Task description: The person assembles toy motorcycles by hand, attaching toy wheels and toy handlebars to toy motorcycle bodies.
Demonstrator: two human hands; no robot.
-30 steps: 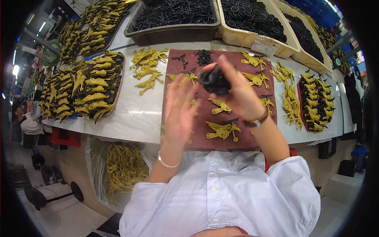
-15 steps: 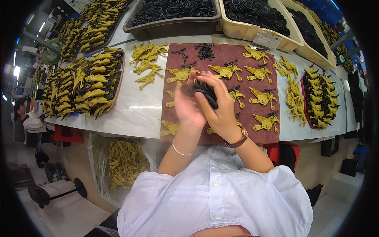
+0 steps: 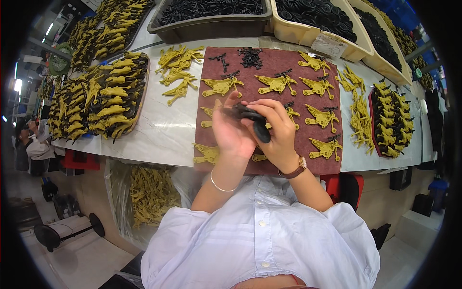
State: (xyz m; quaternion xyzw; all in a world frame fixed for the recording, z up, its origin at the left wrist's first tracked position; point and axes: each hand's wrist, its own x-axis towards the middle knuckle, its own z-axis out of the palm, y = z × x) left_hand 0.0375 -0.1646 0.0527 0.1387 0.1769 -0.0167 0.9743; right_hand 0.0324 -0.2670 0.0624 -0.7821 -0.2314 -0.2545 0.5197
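Above the maroon cloth (image 3: 293,164), my two hands meet around several black plastic wheels. My right hand (image 3: 279,127) has its fingers curled over black wheels (image 3: 260,129), which overlap and stand tilted. My left hand (image 3: 231,135) is turned palm up, its fingers bent around the near end of the same dark bunch; motion blurs the parts there. Rows of yellow plastic frame pieces (image 3: 321,118) lie on the cloth, most with a small black part at the top edge. My hands and forearms hide some of them. A pile of small black parts (image 3: 251,58) sits at the cloth's far edge.
Behind the cloth stand a dark bin (image 3: 211,31) of thin black parts and a cream bin (image 3: 301,33) of black wheels. Loose yellow pieces (image 3: 179,72) lie left. Stacked yellow-and-black assemblies fill a left tray (image 3: 145,91) and a red right tray (image 3: 371,123). Below hangs a plastic bag (image 3: 118,202).
My right hand has shifted slightly right, and the wheels in it have tilted toward me. Both hands remain together, and the pieces on the cloth keep their layout.
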